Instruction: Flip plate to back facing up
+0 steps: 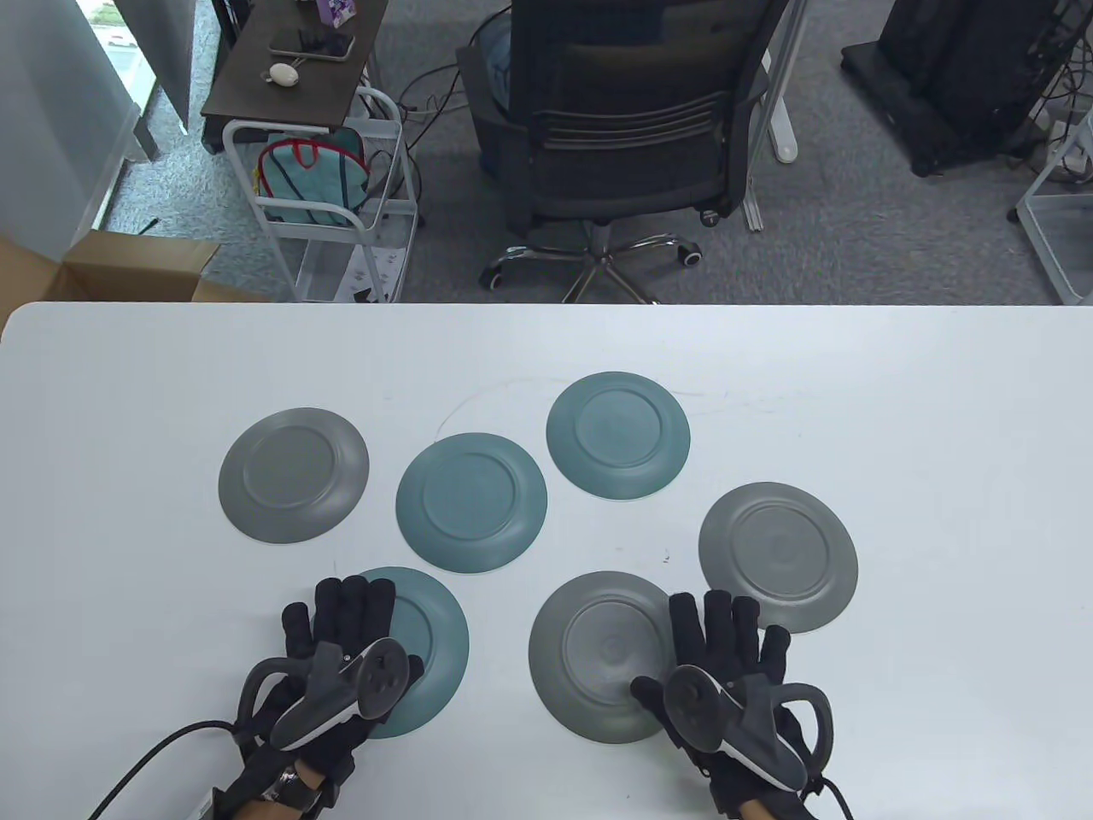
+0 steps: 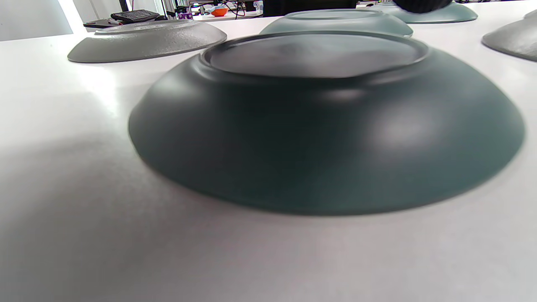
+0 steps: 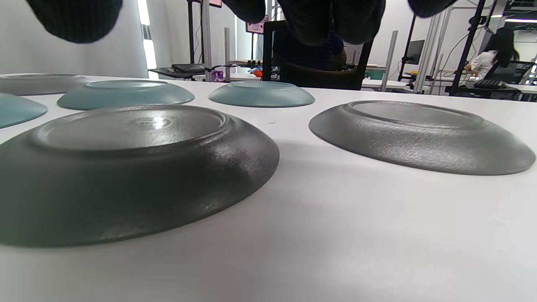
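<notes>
Several plates lie on the white table (image 1: 939, 427), all with the foot ring up. My left hand (image 1: 376, 632) lies flat with spread fingers over the left part of the near teal plate (image 1: 435, 649); that plate fills the left wrist view (image 2: 327, 126) and nothing grips it. My right hand (image 1: 683, 649) lies flat at the right edge of the near grey plate (image 1: 598, 658), its thumb over the rim. In the right wrist view the fingertips (image 3: 331, 21) hang above that plate (image 3: 126, 167) without touching it.
A grey plate (image 1: 777, 555) lies just beyond my right hand. A teal plate (image 1: 471, 502), another teal plate (image 1: 617, 434) and a grey plate (image 1: 293, 474) lie farther back. An office chair (image 1: 632, 137) stands behind the table's far edge.
</notes>
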